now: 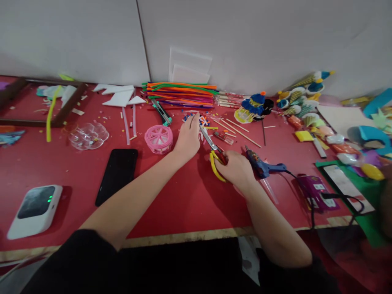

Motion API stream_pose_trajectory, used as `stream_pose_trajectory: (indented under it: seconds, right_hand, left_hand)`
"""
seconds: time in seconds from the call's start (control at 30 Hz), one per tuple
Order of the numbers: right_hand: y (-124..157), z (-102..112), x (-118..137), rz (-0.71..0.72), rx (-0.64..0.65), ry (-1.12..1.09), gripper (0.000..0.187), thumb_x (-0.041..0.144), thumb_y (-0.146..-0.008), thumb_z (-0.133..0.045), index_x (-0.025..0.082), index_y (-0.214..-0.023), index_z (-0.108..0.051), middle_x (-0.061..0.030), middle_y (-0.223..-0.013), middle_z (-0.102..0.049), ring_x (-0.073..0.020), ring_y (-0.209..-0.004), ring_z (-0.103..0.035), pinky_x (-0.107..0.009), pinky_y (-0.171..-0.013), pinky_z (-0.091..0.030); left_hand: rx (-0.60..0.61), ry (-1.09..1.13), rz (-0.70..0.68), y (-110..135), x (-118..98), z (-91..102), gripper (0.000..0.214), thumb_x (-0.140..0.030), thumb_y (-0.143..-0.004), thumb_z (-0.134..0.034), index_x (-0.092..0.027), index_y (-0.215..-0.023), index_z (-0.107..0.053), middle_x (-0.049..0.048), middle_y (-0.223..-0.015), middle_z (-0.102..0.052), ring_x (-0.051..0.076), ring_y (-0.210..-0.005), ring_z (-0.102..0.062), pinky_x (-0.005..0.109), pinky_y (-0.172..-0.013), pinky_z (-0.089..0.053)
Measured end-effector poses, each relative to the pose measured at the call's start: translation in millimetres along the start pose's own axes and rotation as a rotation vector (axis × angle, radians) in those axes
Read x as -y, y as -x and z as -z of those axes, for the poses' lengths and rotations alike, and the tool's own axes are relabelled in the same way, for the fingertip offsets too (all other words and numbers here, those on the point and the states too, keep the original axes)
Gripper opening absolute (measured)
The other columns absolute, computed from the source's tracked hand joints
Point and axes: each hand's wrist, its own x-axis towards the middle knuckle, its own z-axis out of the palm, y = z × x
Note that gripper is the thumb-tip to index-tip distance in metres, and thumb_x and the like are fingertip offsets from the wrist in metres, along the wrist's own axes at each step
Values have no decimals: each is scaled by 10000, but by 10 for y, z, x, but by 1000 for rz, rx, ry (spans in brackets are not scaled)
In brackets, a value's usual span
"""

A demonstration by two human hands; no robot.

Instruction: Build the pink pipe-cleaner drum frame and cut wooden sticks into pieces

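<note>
My right hand [236, 168] grips yellow-handled scissors [214, 155], whose blades point up and left toward my left hand. My left hand [187, 139] rests on the red table with its fingers closed over a small pile of coloured bits [203, 120]; a thin dark strand seems pinched in its fingers, but I cannot make it out. The scissor blade tips lie right beside that hand's fingertips.
A pink round box [158, 139], a black phone [116, 174] and a white device [35, 210] lie left. Coloured pipe cleaners [180, 94] are stacked at the wall. A blue glue gun [263, 164], wooden sticks [240, 131] and craft cones [298, 100] sit right.
</note>
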Motion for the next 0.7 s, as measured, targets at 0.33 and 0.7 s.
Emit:
stream_pose_trajectory:
  seconds: [0.33,0.7]
  right_hand:
    - [193,183,-264,424,153,-11,224,378,-841,-584,164,-877,-639,-98,-892,-699,-216,-782,-632,-302,-689,-422]
    - [-778,442,-676,139,48,180,267,176,-828,-555,129,-1046,-703,-151,-1022,-736,-245,-889,-672,-300,-717,-434]
  left_hand:
    - [62,252,-221,1041,-86,634,160,-155,-904,-524,-168,-1029,-623,94,-983,-675,190,-927,-645,337,-821,-541]
    - [202,427,-72,1114,0,627,302,-154,-956,-391,-204,-1128,-634,-10,-677,-626,117,-611,-593,219,-623,-462]
